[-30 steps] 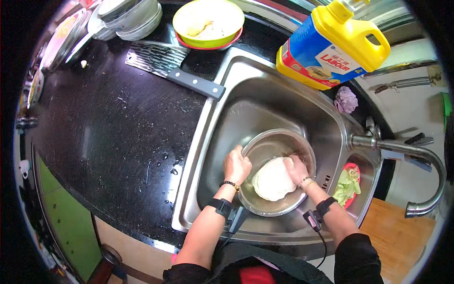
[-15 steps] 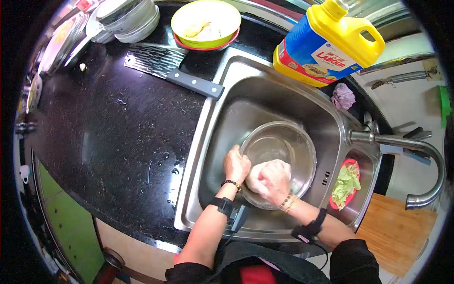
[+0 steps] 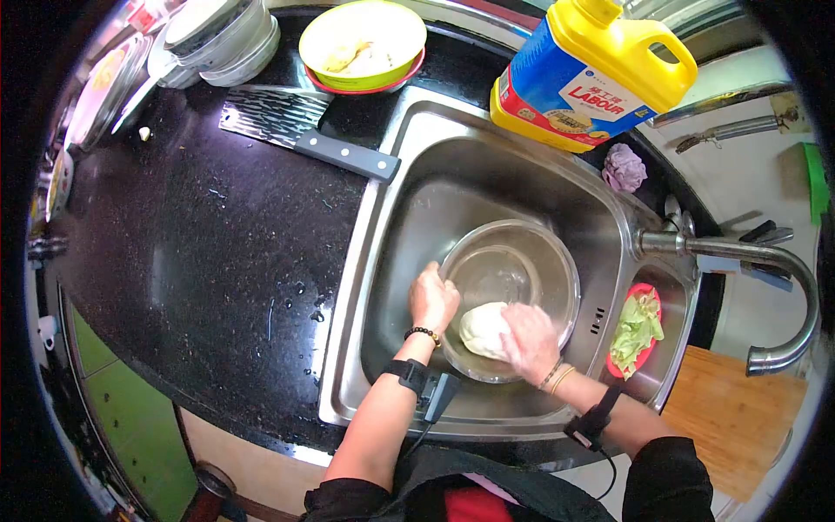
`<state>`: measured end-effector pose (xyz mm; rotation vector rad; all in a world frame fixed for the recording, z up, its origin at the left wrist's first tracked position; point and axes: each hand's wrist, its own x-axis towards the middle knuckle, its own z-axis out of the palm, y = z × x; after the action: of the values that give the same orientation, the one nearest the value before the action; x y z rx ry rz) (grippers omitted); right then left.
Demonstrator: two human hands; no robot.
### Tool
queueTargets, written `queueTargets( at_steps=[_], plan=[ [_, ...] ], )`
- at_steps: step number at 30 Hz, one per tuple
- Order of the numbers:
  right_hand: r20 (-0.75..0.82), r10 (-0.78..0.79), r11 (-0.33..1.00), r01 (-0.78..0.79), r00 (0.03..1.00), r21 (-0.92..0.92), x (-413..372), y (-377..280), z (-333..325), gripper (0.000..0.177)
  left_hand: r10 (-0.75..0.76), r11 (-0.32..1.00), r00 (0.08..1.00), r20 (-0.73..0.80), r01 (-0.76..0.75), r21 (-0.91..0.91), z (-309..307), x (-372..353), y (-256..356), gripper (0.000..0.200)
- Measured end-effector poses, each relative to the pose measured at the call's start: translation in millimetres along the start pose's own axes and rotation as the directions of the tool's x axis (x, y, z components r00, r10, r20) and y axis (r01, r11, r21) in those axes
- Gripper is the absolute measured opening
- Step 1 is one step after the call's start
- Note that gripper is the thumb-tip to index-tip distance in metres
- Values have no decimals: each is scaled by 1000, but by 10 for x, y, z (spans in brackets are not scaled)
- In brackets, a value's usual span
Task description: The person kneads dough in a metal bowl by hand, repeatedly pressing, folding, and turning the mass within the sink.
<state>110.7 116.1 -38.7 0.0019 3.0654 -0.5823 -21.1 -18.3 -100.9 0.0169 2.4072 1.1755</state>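
Note:
A round, see-through bowl (image 3: 557, 248) rests in the large sink basin. Inside it lies a smooth white lump of dough (image 3: 481, 331), towards the near side. My left hand (image 3: 433, 300) is closed around the bowl's left rim. On the dough's right side is my right hand (image 3: 531, 337), its fingers curled over the edge of the lump; they are slightly blurred and hide part of it.
A cleaver (image 3: 348, 155) lies on the black counter (image 3: 217, 261), handle over the sink's edge. Behind the sink (image 3: 435, 103) stand a yellow bowl (image 3: 404, 56) and a detergent jug (image 3: 578, 83). The tap (image 3: 774, 252) arches over the right side, near a red basket (image 3: 622, 367) with leaves.
My right hand has moved from on top of the dough to its right side, uncovering more of the lump. My left hand stays on the bowl's rim.

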Motion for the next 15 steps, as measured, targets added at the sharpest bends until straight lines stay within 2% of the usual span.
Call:
queueTargets(
  at_steps=[1,3,5,7,8,11,15],
  plan=[
    [-1,-2,1000,2,1000,0,12,-43,20,32,-24,999,999,37,23,29,-19,13,8,15],
    [31,-50,999,50,998,1,20,-101,66,34,3,999,1000,14,-4,44,-9,1,-10,15],
    [-20,-90,996,90,996,5,104,-48,171,29,29,998,1000,-8,-28,60,-11,3,-18,15],
    [88,7,991,5,996,-132,174,-18,252,21,36,998,999,-15,-35,54,-13,-11,-8,15],
    [36,-6,983,12,999,-181,238,-26,287,14,36,998,999,-14,-35,55,-27,-9,14,15],
    [73,58,962,-36,996,-271,333,18,392,15,-10,995,999,42,6,96,-66,6,49,15],
    [117,93,955,-55,989,-293,488,121,460,19,-11,997,998,64,6,74,-54,24,33,17]
  ],
)
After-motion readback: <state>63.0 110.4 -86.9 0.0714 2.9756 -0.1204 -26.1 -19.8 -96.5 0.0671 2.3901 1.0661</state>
